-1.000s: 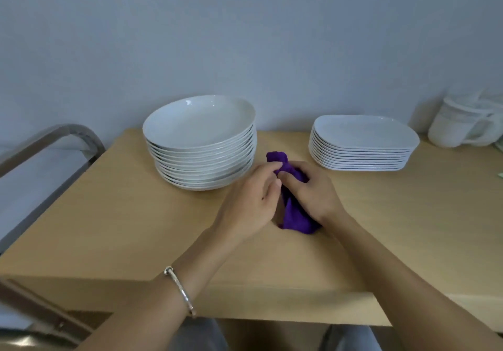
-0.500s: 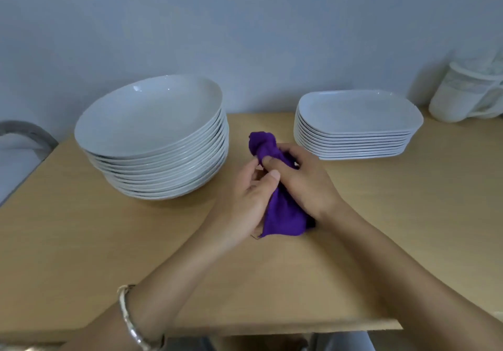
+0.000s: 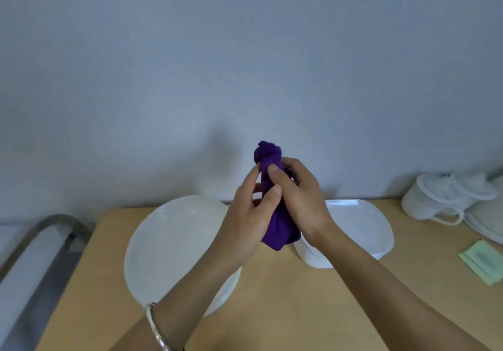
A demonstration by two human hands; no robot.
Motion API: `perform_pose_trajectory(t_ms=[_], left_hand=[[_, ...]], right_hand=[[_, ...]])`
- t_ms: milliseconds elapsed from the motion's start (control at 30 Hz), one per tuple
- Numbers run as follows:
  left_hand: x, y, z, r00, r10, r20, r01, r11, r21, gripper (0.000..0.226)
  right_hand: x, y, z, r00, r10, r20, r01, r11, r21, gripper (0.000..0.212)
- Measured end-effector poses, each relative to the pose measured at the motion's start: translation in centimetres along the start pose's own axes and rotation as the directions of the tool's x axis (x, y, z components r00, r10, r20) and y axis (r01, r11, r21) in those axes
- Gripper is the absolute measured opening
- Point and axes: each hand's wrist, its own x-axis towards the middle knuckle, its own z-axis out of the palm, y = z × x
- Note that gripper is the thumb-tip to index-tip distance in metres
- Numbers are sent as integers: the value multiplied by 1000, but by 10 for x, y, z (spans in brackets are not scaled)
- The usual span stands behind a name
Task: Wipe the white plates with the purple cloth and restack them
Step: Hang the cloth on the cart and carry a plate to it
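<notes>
Both hands hold a bunched purple cloth (image 3: 280, 222) up in the air above the table. My left hand (image 3: 246, 220) grips its left side with thumb and fingers. My right hand (image 3: 302, 198) wraps the right side, and the cloth's top pokes out above the fingers. Below, a stack of round white plates (image 3: 174, 247) sits on the left of the wooden table (image 3: 285, 304). A stack of squarish white plates (image 3: 359, 225) sits on the right, partly hidden by my right forearm.
White cups and a jug (image 3: 446, 201) stand at the back right by the wall. A pale green folded item (image 3: 481, 262) lies near the table's right edge. A metal chair frame (image 3: 35, 244) is off the table's left side. The wall rises just behind the table.
Both hands have lifted the purple cloth off the table and hold it higher. The camera has tilted up, so the plate stacks sit lower in view.
</notes>
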Motion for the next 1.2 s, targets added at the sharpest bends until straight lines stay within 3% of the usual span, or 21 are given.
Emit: perform_pose_trajectory(t_ms=[133,233,400,433,533,600,667,767,833,900,1067,1200], left_hand=[[-12,49,-56,995,15,-99,-16,1000,-13,39],[-28,78,-105,976,29,-214,-16,998,60,52],[-50,105,-180,954,72,-291,10,962,273,75],[-53,108,-193,957,70,-281,23,949,315,74],[-64,118,-216,972,58,-227,66,860,505,39],[-72,120,-227,951,70,-301,124,805,580,27],[-83,119,-241,909,103,-403,201,740,642,19],[-108,115,-272,845,195,-499,320,563,762,11],[-130,111,-291,797,199,-571,399,535,744,12],[-152,108,-306,746,192,-638,450,561,695,13],[-208,107,-349,543,209,-814,442,753,488,25],[-252,102,-393,434,186,-882,478,782,400,23]], right_hand=[[4,-57,45,991,-32,128,35,999,-21,9],[4,-96,85,965,-60,255,77,995,-56,10],[8,-137,132,842,-113,528,280,927,-249,16],[10,-142,138,803,-103,588,328,899,-291,17],[16,-149,156,671,-46,740,449,820,-356,17],[21,-149,171,611,-40,790,504,790,-350,16],[26,-148,193,573,-48,818,582,727,-365,21],[22,-145,229,530,-65,845,732,538,-418,28],[13,-141,257,470,-69,880,791,474,-386,26],[0,-141,286,403,-74,912,823,466,-326,24],[-34,-154,361,280,-74,957,886,404,-228,26],[-70,-158,421,221,-110,969,871,470,-145,18]])
